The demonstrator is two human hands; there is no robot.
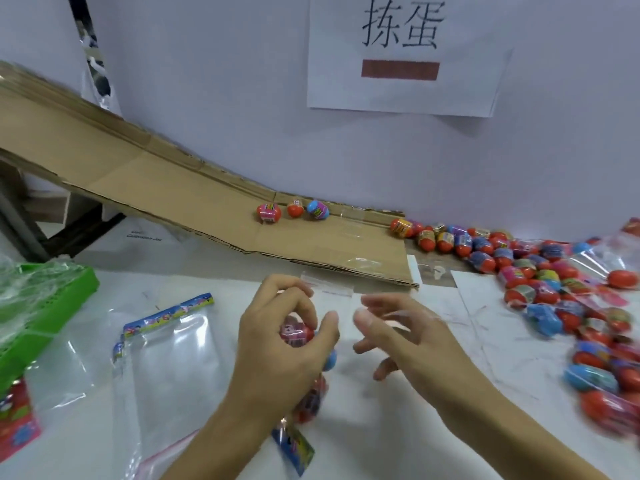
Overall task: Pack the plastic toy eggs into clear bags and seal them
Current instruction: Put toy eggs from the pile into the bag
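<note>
- Left hand [277,344]: fingers curled round a pink-wrapped toy egg [297,332], thumb and fingertips pinching it; the egg sits in the grip, just above the worktop [398,427].
- The held egg is inside a clear bag [301,403] hanging under the palm; a blue egg and a red one show through the film below the hand, partly hidden by the wrist. The bag's printed header strip sticks out at the bottom.
- Right hand [398,336]: fingers spread and loosely bent, holding nothing, just beside the left hand, not touching the egg. Motion blur smears the fingertips.
- Empty clear bags [173,355] with coloured header lie flat left of the hands.
- Loose egg pile [540,271] spreads along the right side of the worktop; its right side is cut off by the frame edge and blurred.
- Three eggs [294,210] rest on the cardboard ramp [156,181] by the wall.
- Green crate [41,306] at far left, cut off; contents under plastic film unclear.
- Paper sign [401,53] on the wall.
</note>
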